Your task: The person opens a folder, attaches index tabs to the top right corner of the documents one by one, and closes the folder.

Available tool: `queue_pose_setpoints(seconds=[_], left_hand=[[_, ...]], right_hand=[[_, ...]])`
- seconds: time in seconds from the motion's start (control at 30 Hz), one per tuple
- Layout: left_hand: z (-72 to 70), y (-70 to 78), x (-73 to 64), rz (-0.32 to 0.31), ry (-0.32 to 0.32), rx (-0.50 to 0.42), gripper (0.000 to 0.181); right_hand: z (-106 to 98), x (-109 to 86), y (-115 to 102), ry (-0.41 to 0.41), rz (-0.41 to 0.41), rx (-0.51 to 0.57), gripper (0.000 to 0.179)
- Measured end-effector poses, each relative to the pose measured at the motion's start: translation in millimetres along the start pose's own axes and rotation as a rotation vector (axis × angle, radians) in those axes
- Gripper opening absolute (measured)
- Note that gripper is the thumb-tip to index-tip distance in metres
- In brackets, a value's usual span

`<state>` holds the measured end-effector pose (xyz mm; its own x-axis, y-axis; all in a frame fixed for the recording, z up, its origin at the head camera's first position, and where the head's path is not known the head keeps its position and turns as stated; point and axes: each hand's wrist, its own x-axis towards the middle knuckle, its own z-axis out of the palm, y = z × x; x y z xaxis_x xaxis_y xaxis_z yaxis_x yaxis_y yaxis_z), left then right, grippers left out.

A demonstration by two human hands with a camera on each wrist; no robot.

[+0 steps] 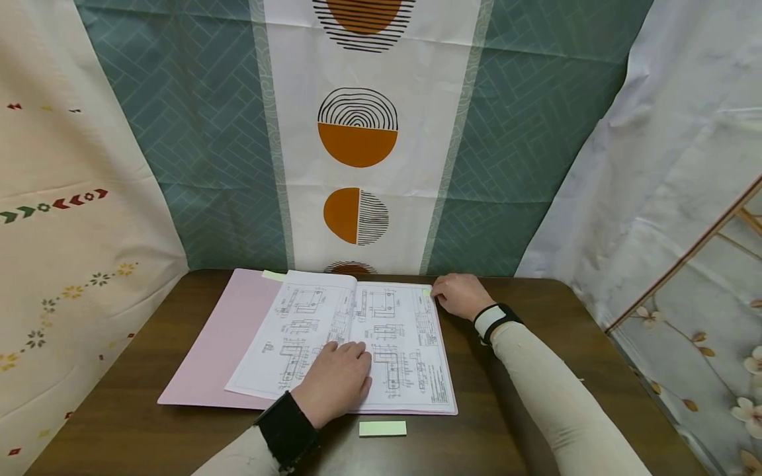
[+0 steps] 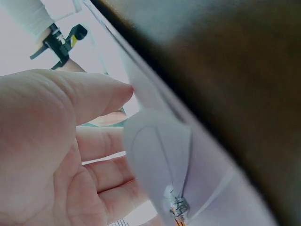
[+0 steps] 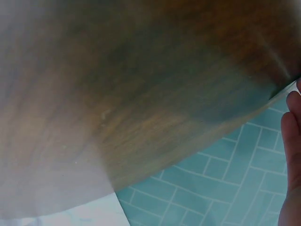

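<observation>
A booklet of technical drawings lies open in a pink folder [image 1: 208, 350] on the brown table. My left hand [image 1: 336, 383] rests on the booklet's lower middle, across the left page [image 1: 256, 370] and the fold. Its fingers look relaxed in the left wrist view, beside a curved paper edge [image 2: 157, 155]. My right hand [image 1: 461, 295] is at the top right corner of the right page [image 1: 411, 370], with its fingertips beside a small pale green sticky tab [image 1: 426, 293]. Whether they pinch the tab or the page edge is hidden; the right wrist view shows only some fingers [image 3: 292, 136].
A pale green sticky-note strip [image 1: 382, 428] lies on the table [image 1: 476, 423] in front of the folder. Another green tab [image 1: 274, 275] sticks out at the folder's top edge. A patterned curtain [image 1: 232, 132] hangs behind the table, with cloth [image 1: 77, 198] along the left side.
</observation>
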<state>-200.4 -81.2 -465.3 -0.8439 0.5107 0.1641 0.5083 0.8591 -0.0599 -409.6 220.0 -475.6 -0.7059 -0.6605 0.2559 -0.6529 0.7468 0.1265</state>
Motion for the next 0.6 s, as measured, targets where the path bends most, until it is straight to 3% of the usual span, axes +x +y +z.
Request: queue_pose_setpoints(seconds=[0.13, 0.27, 0.43, 0.6], left_hand=[[-7.5, -0.8, 6.6, 0.037, -0.026, 0.004, 0.026], [-18.6, 1.3, 22.3, 0.101, -0.04, 0.041, 0.021], [-22.8, 4.5, 57.7, 0.133, -0.071, 0.095, 0.028], [-3.7, 0.8, 101.3, 0.109, -0.108, 0.14, 0.043]], right_hand=[[0, -2.4, -1, -0.012, 0.008, 0.004, 0.019], [1, -4.6, -1, -0.014, 0.016, 0.007, 0.019], [2, -6.9, -1, 0.002, 0.008, 0.038, 0.021], [1, -8.4, -4, 0.012, 0.018, 0.057, 0.025]])
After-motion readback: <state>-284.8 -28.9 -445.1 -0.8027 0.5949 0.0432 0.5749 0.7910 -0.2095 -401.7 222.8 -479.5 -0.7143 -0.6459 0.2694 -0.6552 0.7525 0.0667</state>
